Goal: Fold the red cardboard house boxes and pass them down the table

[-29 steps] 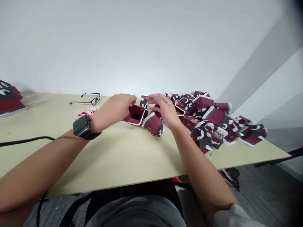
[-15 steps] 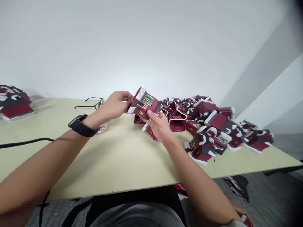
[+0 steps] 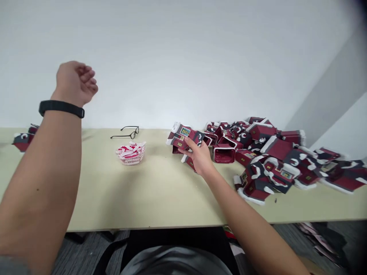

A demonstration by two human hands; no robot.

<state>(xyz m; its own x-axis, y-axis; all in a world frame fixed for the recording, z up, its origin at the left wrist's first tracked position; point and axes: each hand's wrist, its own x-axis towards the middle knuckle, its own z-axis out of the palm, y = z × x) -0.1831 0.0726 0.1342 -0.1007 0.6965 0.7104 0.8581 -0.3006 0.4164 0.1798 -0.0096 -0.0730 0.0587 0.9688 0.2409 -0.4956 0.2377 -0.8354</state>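
Note:
My left hand (image 3: 77, 83) is raised at the upper left, in front of the wall, with its fingers curled in; what they hold, if anything, is hidden. A black band circles that wrist. My right hand (image 3: 199, 154) grips a small dark red house (image 3: 183, 138) with white snow edging and yellow windows, held tilted over the table. Beneath it, another red house piece (image 3: 189, 162) lies on the table. A clear bowl (image 3: 132, 158) filled with red and white pieces stands left of the held house.
Many red houses with grey roofs (image 3: 275, 149) are heaped along the right of the table (image 3: 160, 198). Black-framed glasses (image 3: 132, 135) lie behind the bowl. Another house (image 3: 23, 142) sits at the far left, partly behind my left forearm. Dark items lie on the floor at right.
My left hand has left the house, moved up and left, and curled its fingers. My right hand still holds the house. The bowl now shows fully, and the view has shifted.

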